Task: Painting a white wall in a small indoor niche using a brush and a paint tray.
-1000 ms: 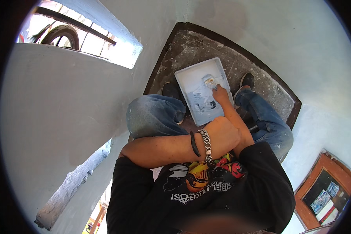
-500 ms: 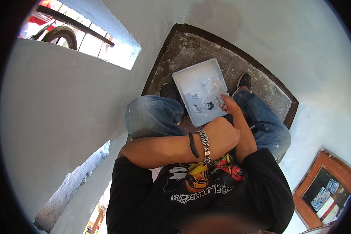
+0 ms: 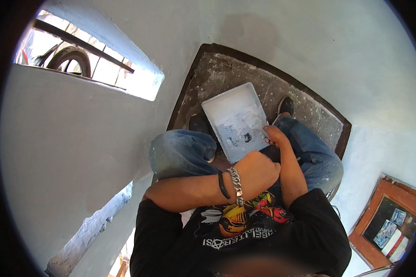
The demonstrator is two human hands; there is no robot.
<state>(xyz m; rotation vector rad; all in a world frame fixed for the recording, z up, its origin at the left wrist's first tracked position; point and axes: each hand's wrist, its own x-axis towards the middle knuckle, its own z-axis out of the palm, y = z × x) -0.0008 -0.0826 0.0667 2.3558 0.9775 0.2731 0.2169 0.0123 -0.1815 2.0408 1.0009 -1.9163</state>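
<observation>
A shallow pale tray (image 3: 217, 99) lies on the floor between my feet, with white and grey-blue smears and a small dark patch inside. My right hand (image 3: 275, 135) is at the tray's right edge, its fingers curled together. Whatever they hold is too small and pale to make out. Closed in a fist, my left hand (image 3: 259, 171) is in front of my body near the tray's close end, beside my right forearm. A chain bracelet (image 3: 236, 182) and a black band (image 3: 223, 184) circle the left wrist. The left fingers' inner side is hidden.
Paint-spotted dark floor tiles (image 3: 249, 74) end at a dark border (image 3: 282, 69) along pale walls. An opening (image 3: 92, 60) with a rail and a wheel beyond is at upper left. A wooden-framed panel (image 3: 388, 221) is at lower right. My knees flank the tray.
The whole scene sits lower in the picture, as the view has tilted. My right hand stays at the tray's right edge, its fingers drawn closer together. My left fist has hardly shifted relative to the tray.
</observation>
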